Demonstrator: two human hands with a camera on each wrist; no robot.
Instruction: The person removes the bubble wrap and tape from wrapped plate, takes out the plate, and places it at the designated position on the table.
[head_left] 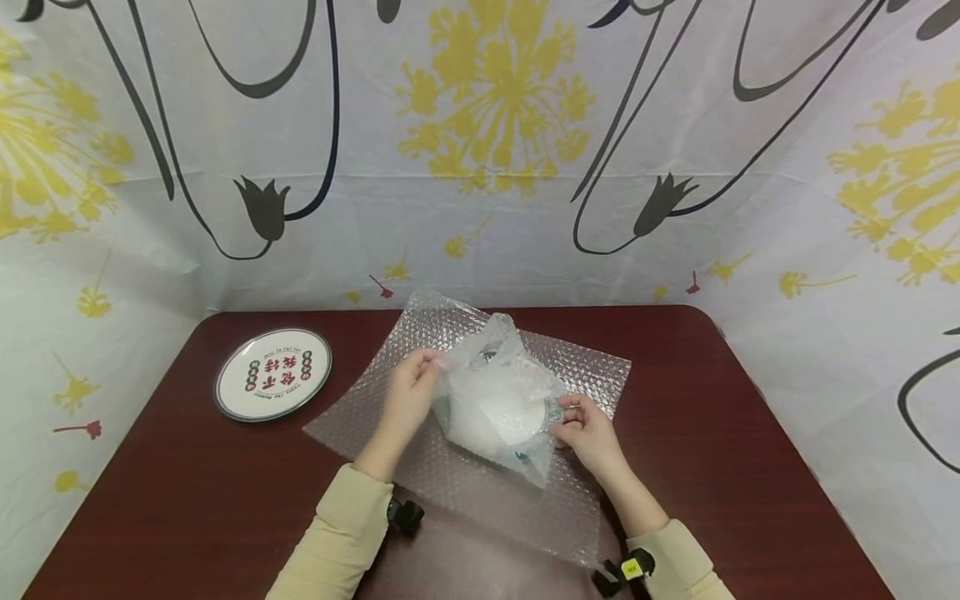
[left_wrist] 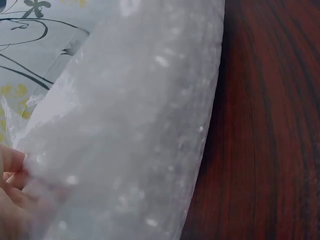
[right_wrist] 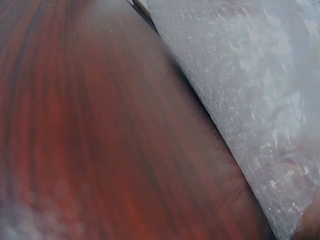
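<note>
Over bubble wrap [head_left: 480, 493] toward the tabletop's [head_left: 735, 467] far edge, left hand [head_left: 408, 392] and right hand [head_left: 591, 433] fingers pinched a translucent bag [head_left: 495, 408] from opposite sides, apparently for balance.

a crumpled translucent bundle [head_left: 495, 408], white inside, lies over a spread bubble-wrap sheet [head_left: 468, 482].

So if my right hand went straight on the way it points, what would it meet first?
Probably the whitish plastic bag: the right hand points at its side, and the fingers seem to pinch its edge. Depth is hard to judge.
</note>
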